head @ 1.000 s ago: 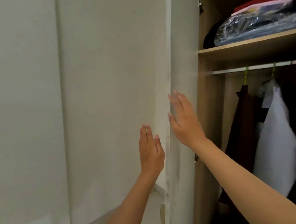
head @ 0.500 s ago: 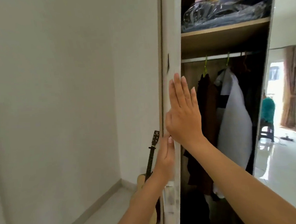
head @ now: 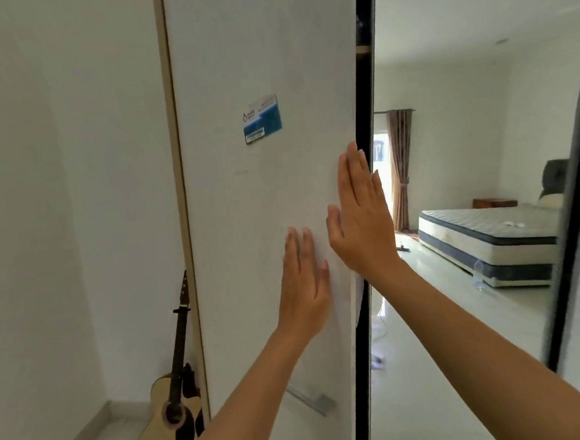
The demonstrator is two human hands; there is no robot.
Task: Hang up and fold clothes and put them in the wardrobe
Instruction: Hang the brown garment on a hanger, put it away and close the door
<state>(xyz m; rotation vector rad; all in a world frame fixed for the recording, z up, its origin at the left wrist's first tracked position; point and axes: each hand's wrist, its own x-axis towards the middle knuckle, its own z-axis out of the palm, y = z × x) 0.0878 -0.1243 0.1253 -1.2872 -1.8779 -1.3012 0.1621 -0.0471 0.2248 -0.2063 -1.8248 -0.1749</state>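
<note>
Wardrobe door (head: 247, 222) fills the middle of the view, a tall white panel running from twelve o'clock down to six, and both hands are on it. Over at nine o'clock it's a plain white wall (head: 40, 203). Down at seven o'clock a guitar (head: 172, 417) stands upright in the corner, its neck against the door's pale left edge and its body on the floor. On to the door face: a blue and white sticker (head: 261, 118) sits just above centre, towards twelve o'clock. Low on the door, near six o'clock, there's a slanted metal handle (head: 310, 404). Now the left hand (head: 303, 287), just below centre: it lies flat, fingers straight and close together, palm pressed to the door. Right beside it at three o'clock of centre is the right hand (head: 361, 221), also flat, fingers straight and pointing up, thumb out to the left, lying along the door's right edge where a dark strip runs. Further right, from one to four o'clock, a dark-framed panel (head: 571, 234) shows a bright room with a brown curtain (head: 400, 164) and a bed (head: 489, 240). Mirror or opening, I cannot tell.
</note>
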